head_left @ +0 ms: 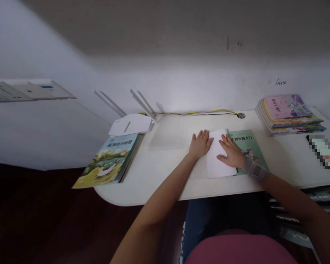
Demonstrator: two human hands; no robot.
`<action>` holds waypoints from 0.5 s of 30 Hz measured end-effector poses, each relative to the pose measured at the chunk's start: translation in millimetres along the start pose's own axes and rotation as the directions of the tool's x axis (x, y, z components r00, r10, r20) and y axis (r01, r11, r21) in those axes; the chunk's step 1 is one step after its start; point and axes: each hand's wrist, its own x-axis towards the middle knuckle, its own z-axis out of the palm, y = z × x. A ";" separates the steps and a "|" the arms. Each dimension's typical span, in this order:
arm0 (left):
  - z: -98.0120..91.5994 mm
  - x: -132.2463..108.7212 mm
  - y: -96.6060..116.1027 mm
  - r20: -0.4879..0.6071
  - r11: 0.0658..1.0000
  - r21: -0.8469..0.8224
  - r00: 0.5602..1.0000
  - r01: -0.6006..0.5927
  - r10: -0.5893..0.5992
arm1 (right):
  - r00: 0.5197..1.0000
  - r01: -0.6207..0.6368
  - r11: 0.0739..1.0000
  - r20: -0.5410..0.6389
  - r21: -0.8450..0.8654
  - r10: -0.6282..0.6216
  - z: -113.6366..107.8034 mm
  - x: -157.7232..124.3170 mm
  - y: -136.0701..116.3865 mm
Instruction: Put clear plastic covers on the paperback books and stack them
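Observation:
A green book (pixel 249 146) lies open on the white desk (pixel 165 176), its white inner page (pixel 217 161) turned to the left. My left hand (pixel 200 143) lies flat with fingers stretched out on the desk, touching the page's left edge. My right hand (pixel 231 151), with a grey band at the wrist, rests flat on the white page with fingers spread, next to the green cover.
A stack of colourful books (pixel 290 114) sits at the far right, a dark phone (pixel 323 151) in front of it. Another pile of picture books (pixel 111 161) overhangs the desk's left end, behind it a white router (pixel 130 124) with antennas. A yellow cable (pixel 198 112) runs along the wall.

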 end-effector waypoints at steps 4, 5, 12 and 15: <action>2.4 0.6 -2.7 -0.018 1.000 0.014 1.000 -0.006 0.007 | 0.991 -0.071 0.984 -0.103 0.162 0.089 0.8 1.3 19.0; 2.7 0.7 -3.8 -0.025 1.000 0.006 1.000 -0.008 0.008 | 0.988 -0.074 0.984 -0.123 0.159 0.094 1.8 0.6 21.8; 1.2 -2.4 -13.4 -0.052 0.994 -0.110 0.998 0.024 -0.030 | 0.998 0.008 0.999 -0.068 -0.050 -0.012 7.2 -4.5 11.9; 0.3 -2.0 -14.4 -0.060 0.988 -0.151 0.998 0.028 -0.037 | 1.000 -0.029 0.993 -0.013 -0.110 0.027 5.9 -2.1 4.6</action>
